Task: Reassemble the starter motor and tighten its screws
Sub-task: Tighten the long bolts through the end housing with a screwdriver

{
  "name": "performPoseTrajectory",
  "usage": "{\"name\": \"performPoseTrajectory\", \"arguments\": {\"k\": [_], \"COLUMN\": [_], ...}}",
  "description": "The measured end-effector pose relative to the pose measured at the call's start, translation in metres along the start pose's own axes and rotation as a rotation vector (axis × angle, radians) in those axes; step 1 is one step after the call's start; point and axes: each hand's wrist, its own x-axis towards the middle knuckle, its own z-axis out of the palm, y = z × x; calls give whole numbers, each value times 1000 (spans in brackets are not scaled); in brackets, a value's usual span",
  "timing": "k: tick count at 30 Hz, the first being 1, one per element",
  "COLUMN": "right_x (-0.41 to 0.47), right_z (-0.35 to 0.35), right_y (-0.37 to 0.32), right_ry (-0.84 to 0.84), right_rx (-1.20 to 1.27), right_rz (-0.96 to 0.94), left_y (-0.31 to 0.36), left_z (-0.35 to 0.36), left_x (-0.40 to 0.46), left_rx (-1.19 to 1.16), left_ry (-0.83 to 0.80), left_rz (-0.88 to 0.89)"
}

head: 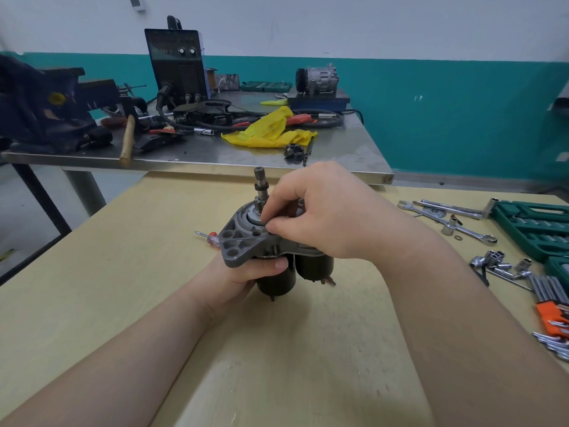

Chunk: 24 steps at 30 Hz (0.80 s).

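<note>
While the starter motor (271,241) stands upright over the middle of the pale wooden table (123,272), its shaft pointing up, the left hand (246,272) wraps its fingers round the black body under the grey flange. The right hand (311,217) pinches thumb and forefinger together on a small part at the flange's top, too hidden to identify. A red-handled screwdriver (209,237) lies just behind. Spanners (446,217) and sockets (498,263) lie to the right beside a green tool case (535,226). No writing is legible anywhere.

socket case (535,224) cut off at right edge, screwdriver (209,238) mostly hidden
</note>
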Motion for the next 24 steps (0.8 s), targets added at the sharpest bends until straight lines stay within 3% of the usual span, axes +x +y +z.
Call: {"name": "performPoseTrajectory", "arguments": {"k": [24], "right_x": [-2], "right_z": [-2], "right_y": [-1], "right_ry": [-6], "right_rx": [-32], "right_rz": [59], "left_y": [7], "left_z": [5], "left_x": [-2], "left_rx": [16], "left_ry": [-24], "left_rz": [10]}}
